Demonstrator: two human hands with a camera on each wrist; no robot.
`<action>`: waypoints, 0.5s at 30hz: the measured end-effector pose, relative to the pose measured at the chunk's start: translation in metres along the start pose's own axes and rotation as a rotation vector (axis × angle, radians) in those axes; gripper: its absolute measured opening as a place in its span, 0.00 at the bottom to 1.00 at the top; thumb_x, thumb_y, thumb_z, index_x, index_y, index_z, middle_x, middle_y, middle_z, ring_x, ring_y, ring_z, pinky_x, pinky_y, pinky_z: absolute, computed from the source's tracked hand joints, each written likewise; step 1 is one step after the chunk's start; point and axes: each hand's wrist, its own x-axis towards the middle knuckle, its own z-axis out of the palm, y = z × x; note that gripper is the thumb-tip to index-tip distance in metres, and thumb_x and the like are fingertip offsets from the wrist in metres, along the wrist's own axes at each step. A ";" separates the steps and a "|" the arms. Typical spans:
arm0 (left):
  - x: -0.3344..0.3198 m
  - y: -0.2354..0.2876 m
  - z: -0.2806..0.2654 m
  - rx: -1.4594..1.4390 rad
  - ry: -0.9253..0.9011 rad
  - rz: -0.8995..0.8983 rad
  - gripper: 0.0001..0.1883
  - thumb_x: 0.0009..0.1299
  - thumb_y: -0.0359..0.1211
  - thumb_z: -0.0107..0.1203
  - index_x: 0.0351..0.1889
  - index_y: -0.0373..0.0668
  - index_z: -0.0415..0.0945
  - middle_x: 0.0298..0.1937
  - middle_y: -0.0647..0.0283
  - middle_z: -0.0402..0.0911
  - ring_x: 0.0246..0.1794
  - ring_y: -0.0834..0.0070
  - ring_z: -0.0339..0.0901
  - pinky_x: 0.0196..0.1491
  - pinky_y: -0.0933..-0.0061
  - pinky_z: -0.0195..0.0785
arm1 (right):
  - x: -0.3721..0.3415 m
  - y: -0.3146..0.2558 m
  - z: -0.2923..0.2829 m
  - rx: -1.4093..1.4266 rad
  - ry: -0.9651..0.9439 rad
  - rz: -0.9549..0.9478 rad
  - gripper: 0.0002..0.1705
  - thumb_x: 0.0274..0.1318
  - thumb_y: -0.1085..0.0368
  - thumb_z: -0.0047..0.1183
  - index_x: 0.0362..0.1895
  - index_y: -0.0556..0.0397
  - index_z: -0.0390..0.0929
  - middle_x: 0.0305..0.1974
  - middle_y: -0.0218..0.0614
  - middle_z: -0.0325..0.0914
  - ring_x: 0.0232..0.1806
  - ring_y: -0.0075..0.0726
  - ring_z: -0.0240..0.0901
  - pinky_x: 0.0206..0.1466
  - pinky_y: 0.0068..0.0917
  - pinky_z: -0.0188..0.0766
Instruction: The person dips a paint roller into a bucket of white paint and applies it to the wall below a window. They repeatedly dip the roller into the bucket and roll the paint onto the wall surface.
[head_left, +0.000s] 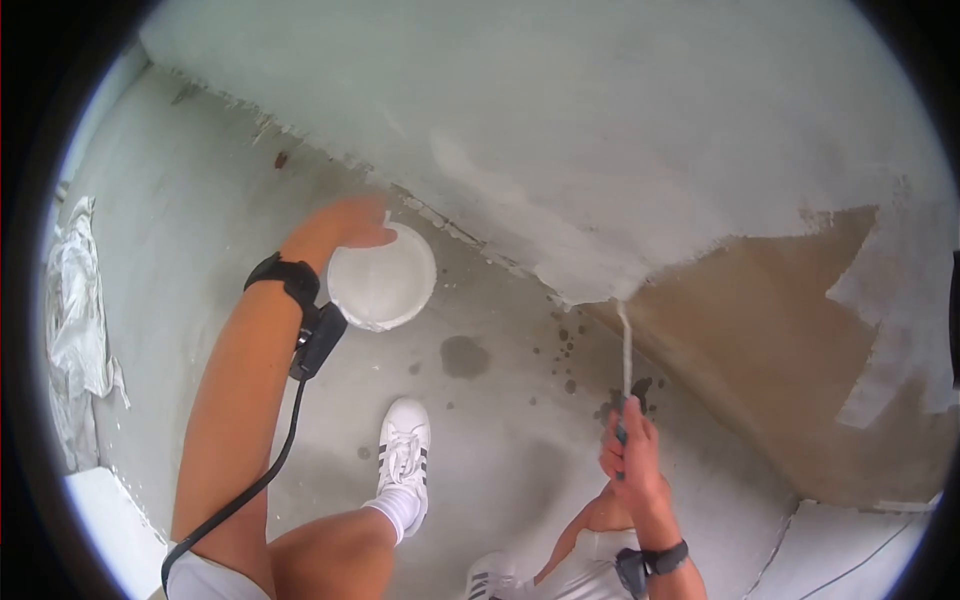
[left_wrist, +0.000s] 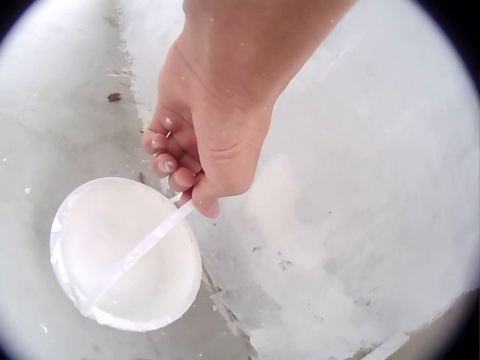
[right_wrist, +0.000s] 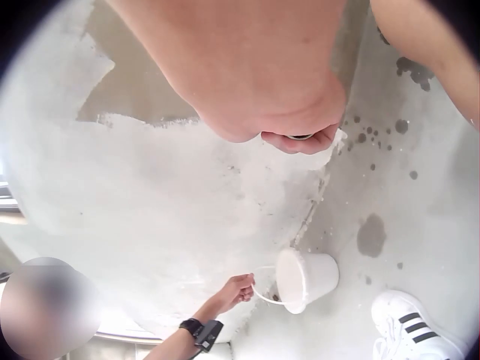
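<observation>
My left hand (head_left: 362, 222) (left_wrist: 217, 135) (right_wrist: 235, 294) pinches the thin white bail handle (left_wrist: 154, 236) (right_wrist: 265, 297) of a white bucket (head_left: 381, 280) (left_wrist: 135, 259) (right_wrist: 319, 275). White material shows inside the bucket; whether its base touches the floor, I cannot tell. My right hand (head_left: 632, 455) (right_wrist: 300, 124) grips the dark handle of a tool with a thin, pale shaft (head_left: 627, 350). In the head view the shaft's far end meets the lower edge of the white-coated wall. The right wrist view hides most of the tool behind the hand.
A bare brown patch (head_left: 750, 300) interrupts the wall's white coating. Wet spots (head_left: 465, 356) mark the grey floor near a white shoe (head_left: 404, 450). Crumpled pale sheeting (head_left: 78, 320) lies at the left. Another person's blurred head (right_wrist: 49, 307) appears in the right wrist view.
</observation>
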 end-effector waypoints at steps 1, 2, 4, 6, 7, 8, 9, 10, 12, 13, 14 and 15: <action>0.004 0.000 0.001 0.013 0.011 0.011 0.24 0.67 0.49 0.52 0.31 0.33 0.80 0.47 0.46 0.79 0.42 0.49 0.79 0.46 0.52 0.71 | 0.009 0.005 0.012 0.010 -0.035 -0.007 0.24 0.71 0.41 0.46 0.32 0.47 0.67 0.15 0.19 0.54 0.11 0.15 0.44 0.12 0.19 0.41; 0.000 0.008 -0.008 -0.004 -0.030 -0.033 0.24 0.67 0.49 0.52 0.35 0.33 0.81 0.47 0.45 0.80 0.45 0.49 0.79 0.48 0.52 0.71 | 0.017 0.006 0.028 0.017 -0.083 -0.001 0.25 0.71 0.40 0.46 0.32 0.47 0.67 0.15 0.19 0.53 0.11 0.15 0.44 0.13 0.19 0.41; -0.018 0.028 -0.027 -0.039 -0.119 -0.132 0.25 0.65 0.49 0.53 0.42 0.33 0.82 0.48 0.44 0.82 0.50 0.48 0.79 0.51 0.52 0.71 | 0.034 0.011 0.069 0.051 -0.150 0.007 0.25 0.70 0.40 0.46 0.33 0.47 0.66 0.16 0.19 0.53 0.11 0.15 0.44 0.13 0.19 0.41; -0.021 0.031 -0.029 -0.063 -0.137 -0.164 0.26 0.66 0.49 0.52 0.44 0.33 0.82 0.49 0.45 0.82 0.51 0.48 0.79 0.52 0.53 0.71 | 0.048 0.021 0.103 0.093 -0.189 -0.002 0.26 0.70 0.38 0.46 0.32 0.46 0.66 0.16 0.19 0.53 0.11 0.15 0.44 0.13 0.20 0.41; -0.021 0.030 -0.028 -0.080 -0.144 -0.179 0.26 0.66 0.49 0.52 0.44 0.34 0.82 0.49 0.45 0.82 0.52 0.48 0.78 0.53 0.53 0.71 | 0.053 0.026 0.116 0.110 -0.208 -0.012 0.26 0.70 0.38 0.45 0.31 0.45 0.65 0.15 0.19 0.54 0.11 0.15 0.45 0.13 0.20 0.41; -0.019 0.026 -0.023 -0.072 -0.106 -0.136 0.25 0.67 0.50 0.51 0.41 0.34 0.81 0.49 0.46 0.80 0.50 0.49 0.78 0.52 0.54 0.70 | 0.054 0.028 0.121 0.126 -0.226 -0.022 0.27 0.69 0.37 0.45 0.30 0.45 0.65 0.15 0.18 0.54 0.11 0.15 0.46 0.13 0.21 0.41; -0.012 0.015 -0.012 -0.068 -0.066 -0.094 0.25 0.68 0.50 0.51 0.38 0.34 0.80 0.49 0.47 0.79 0.49 0.50 0.77 0.50 0.55 0.70 | 0.052 0.029 0.117 0.130 -0.198 -0.019 0.27 0.69 0.37 0.45 0.30 0.44 0.65 0.15 0.18 0.54 0.11 0.16 0.45 0.13 0.21 0.41; -0.011 0.010 -0.007 -0.069 -0.026 -0.057 0.25 0.69 0.51 0.50 0.34 0.34 0.80 0.48 0.48 0.77 0.47 0.52 0.77 0.49 0.56 0.69 | 0.046 0.030 0.106 0.127 -0.173 -0.014 0.26 0.70 0.37 0.45 0.30 0.44 0.65 0.15 0.18 0.54 0.11 0.16 0.45 0.13 0.21 0.41; -0.005 0.004 -0.001 -0.048 -0.015 -0.063 0.25 0.69 0.51 0.50 0.35 0.34 0.80 0.50 0.48 0.77 0.48 0.51 0.77 0.49 0.55 0.69 | 0.031 0.027 0.074 0.113 -0.112 -0.004 0.26 0.70 0.37 0.44 0.31 0.44 0.65 0.15 0.18 0.54 0.11 0.16 0.45 0.13 0.21 0.41; -0.004 0.005 -0.001 -0.041 -0.007 -0.066 0.25 0.69 0.51 0.50 0.36 0.34 0.80 0.50 0.48 0.77 0.48 0.51 0.77 0.50 0.55 0.69 | 0.021 0.024 0.050 0.102 -0.075 0.003 0.26 0.70 0.37 0.44 0.31 0.44 0.65 0.15 0.18 0.54 0.11 0.16 0.45 0.13 0.21 0.41; -0.004 0.007 -0.002 -0.039 -0.022 -0.071 0.26 0.69 0.51 0.50 0.36 0.34 0.80 0.50 0.48 0.77 0.48 0.50 0.77 0.50 0.55 0.69 | 0.016 0.021 0.037 0.092 -0.035 0.008 0.26 0.70 0.37 0.44 0.31 0.44 0.65 0.15 0.18 0.53 0.11 0.16 0.45 0.13 0.21 0.41; -0.003 0.008 -0.004 -0.034 -0.038 -0.073 0.26 0.69 0.51 0.49 0.36 0.34 0.80 0.51 0.48 0.77 0.48 0.50 0.77 0.50 0.55 0.69 | 0.015 0.018 0.033 0.080 -0.046 0.001 0.26 0.70 0.37 0.44 0.32 0.44 0.66 0.15 0.18 0.54 0.11 0.16 0.45 0.13 0.21 0.41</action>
